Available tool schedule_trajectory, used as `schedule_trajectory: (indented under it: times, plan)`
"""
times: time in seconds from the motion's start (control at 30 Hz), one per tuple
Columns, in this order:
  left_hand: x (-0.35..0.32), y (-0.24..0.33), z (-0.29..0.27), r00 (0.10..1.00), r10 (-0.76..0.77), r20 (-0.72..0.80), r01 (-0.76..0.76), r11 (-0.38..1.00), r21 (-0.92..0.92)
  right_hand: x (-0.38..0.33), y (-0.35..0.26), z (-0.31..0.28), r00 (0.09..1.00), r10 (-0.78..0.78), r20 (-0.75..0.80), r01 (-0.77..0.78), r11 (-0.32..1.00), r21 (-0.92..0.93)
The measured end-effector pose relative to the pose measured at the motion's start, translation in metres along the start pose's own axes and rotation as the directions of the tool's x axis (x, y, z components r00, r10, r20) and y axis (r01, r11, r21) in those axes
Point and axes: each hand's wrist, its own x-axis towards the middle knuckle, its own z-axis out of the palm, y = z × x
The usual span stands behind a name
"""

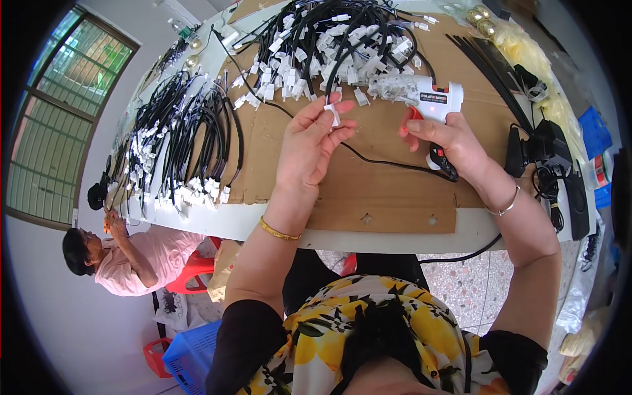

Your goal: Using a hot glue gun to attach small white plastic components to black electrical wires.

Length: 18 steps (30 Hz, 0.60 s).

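Left hand point(304, 146) pinches white connector point(333, 116) between thumb, fingers; right hand point(459, 143) grips glue gun point(437, 101)

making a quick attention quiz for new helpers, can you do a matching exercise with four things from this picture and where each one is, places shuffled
Things
1. Small white plastic connector
2. White pistol-shaped plastic glue gun
3. Flat brown cardboard sheet
4. Blue plastic crate

Places
A. Gripped in the right hand
B. At the lower left of the picture
C. Spread on the white tabletop
D. Pinched between the fingers of the left hand

Right pairs: 1-D, 2-A, 3-C, 4-B
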Motion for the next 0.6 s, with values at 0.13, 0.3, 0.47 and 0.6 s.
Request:
schedule_trajectory:
  times: [0.13,0.3,0.47,0.6]
  plan:
    - [-0.002,-0.002,-0.004,1.000,-0.015,-0.014,0.015,1.000,-0.025,-0.003,-0.003,0.003,1.000,0.024,-0.006,-0.024,1.000,0.001]
    - [0.004,0.008,-0.008,0.999,0.029,-0.036,-0.030,0.999,-0.014,0.000,-0.003,0.000,0.999,0.029,-0.014,-0.029,0.999,0.024]
    - [0.014,0.028,-0.003,0.989,0.129,-0.071,-0.127,0.991,0.029,0.003,0.001,-0.002,0.999,0.034,-0.017,-0.033,0.999,0.022]
    - [0.024,0.038,-0.006,0.968,0.206,-0.141,-0.212,0.977,-0.022,0.004,0.003,-0.005,0.999,0.038,-0.031,-0.037,0.999,0.037]
